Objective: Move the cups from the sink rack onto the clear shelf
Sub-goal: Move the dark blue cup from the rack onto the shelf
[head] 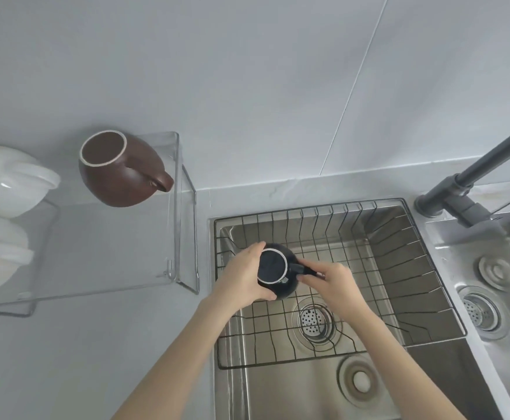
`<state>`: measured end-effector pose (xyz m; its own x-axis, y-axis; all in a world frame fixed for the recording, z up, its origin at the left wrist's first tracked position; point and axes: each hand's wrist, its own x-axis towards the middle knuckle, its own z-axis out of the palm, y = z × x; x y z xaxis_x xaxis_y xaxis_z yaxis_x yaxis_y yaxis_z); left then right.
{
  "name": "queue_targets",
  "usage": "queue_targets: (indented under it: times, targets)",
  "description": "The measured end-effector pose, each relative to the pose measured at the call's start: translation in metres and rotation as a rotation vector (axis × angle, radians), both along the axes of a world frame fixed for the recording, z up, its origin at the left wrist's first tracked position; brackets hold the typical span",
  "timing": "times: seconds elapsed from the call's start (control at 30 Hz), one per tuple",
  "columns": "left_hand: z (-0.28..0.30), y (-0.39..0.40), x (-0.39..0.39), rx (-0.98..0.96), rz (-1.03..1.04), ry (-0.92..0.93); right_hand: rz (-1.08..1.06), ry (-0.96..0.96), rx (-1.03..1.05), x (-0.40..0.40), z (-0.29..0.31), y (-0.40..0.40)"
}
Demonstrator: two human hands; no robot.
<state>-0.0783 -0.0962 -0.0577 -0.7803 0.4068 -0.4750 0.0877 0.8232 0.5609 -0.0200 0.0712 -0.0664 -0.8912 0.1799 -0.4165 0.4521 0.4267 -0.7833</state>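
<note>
Cups are the subject of this kitchen scene: a dark cup with a pale rim sits between a person's two bare hands above the left end of the wire sink rack. The left hand wraps around the cup's body, while the right hand pinches its handle, which points right. A brown cup, also pale-rimmed, already stands on the clear shelf, its handle turned toward the sink. White bowls are stacked at the shelf's left end, partly cut off by the picture's edge. The shelf stands on a pale grey surface that runs along the left of the steel sink. The black wire rack spans the sink's far half, with the round drain strainer visible through its grid. A second basin lies to the right, and a dark faucet rises from the ledge between the two. Behind everything, the wall is clad in large pale grey panels divided by thin seams.
</note>
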Motion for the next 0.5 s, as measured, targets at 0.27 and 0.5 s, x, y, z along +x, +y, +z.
queue_targets:
  times: [0.27,0.5]
  targets:
    - [0.133,-0.044,0.015,0.221,0.030,0.188,0.159,0.254,0.014,0.008,0.141,-0.010]
    - [0.196,-0.130,0.007,0.265,0.112,0.267,0.265,0.377,-0.044,-0.008,0.192,-0.091]
